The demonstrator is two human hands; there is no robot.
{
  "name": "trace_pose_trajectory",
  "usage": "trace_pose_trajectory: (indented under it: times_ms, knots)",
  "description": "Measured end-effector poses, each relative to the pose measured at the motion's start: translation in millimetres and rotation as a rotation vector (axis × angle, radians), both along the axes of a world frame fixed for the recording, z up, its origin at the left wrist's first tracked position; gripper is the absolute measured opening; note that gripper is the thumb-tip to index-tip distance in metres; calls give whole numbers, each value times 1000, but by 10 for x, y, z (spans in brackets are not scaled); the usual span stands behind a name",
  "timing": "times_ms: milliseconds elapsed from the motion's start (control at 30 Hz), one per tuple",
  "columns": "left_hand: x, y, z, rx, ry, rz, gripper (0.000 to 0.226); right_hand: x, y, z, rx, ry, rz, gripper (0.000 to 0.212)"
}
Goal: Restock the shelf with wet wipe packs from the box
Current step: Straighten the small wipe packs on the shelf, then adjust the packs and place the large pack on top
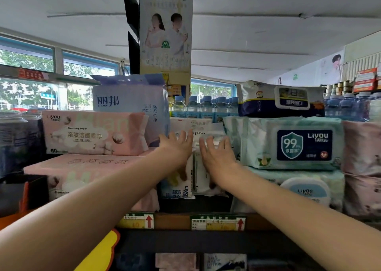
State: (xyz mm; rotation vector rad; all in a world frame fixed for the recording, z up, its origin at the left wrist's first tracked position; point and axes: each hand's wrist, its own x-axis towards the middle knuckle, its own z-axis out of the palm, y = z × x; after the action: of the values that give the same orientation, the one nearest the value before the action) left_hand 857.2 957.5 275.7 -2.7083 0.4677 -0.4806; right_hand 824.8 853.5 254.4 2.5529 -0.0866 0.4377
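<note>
**Both hands flat against the small wipe packs on the shelf**

Nearest the camera, at 6 o'clock, the shelf edge [177, 221] carries two price tags [218, 222] with red arrows. Both bare forearms reach up from the lower corners toward the centre.

Just beyond, the left hand [177, 147] and the right hand [217, 153] lie side by side, fingers straight and spread, palms pressed on a cluster of small white wet wipe packs [198, 180] standing upright on the shelf. Neither hand curls round a pack. How many packs stand there is hard to count, as the hands cover their tops.

At 9 o'clock from the hands, a pink tissue pack [90, 133] rests on a larger pink bundle [82, 173]. At 3 o'clock, a pale green Liyou wipe pack [286, 143] lies on another with a round lid [305, 190], both touching or just beside the small packs.

Farther back, at 11 o'clock, stands a blue tissue bag [127, 97]; at 12 o'clock, water bottles [206, 105] and a poster pillar [166, 27]; at 1 o'clock, a lidded kitchen wipe pack [280, 99].
</note>
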Motion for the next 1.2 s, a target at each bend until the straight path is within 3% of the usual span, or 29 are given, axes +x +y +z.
trace_pose_trajectory:
  times_ms: [67, 200, 300, 367, 400, 533, 667, 833, 1033, 1200]
  knots:
    - [-92, -6, 159, -110, 21, -78, 118, -139, -12, 177, -24, -20, 41, 80]
    - [-264, -179, 439, -453, -10, -301, 82, -541, -172, 671, 75, -227, 203, 59]
    - [-424, -362, 474, -683, 448, -349, 56, -862, -554, 947, 167, -269, 229, 53]
    - [-543, -471, 388, -700, 689, -339, 61, -1019, -806, 981, 239, -174, 251, 54]
    - [-586, -525, 339, -674, 715, -339, 66, -1078, -901, 957, 266, -116, 257, 60]
    - [-700, -712, 217, -642, 642, -370, 58, -1130, -1254, 724, 255, -51, 235, 94]
    - [-783, -727, 161, -812, 659, -421, 66, -1075, -1568, 547, 163, -73, 267, 111]
    - [-823, -734, 13, -1018, 588, -378, 100, -1039, -1658, 498, 90, -130, 407, 104]
    - [-971, -869, -101, -1320, 552, -386, 97, -992, -1689, 559, 16, -150, 547, 89]
    - [-1052, -992, -202, -1384, 451, -335, 97, -1046, -1802, 388, 34, -197, 557, 81]
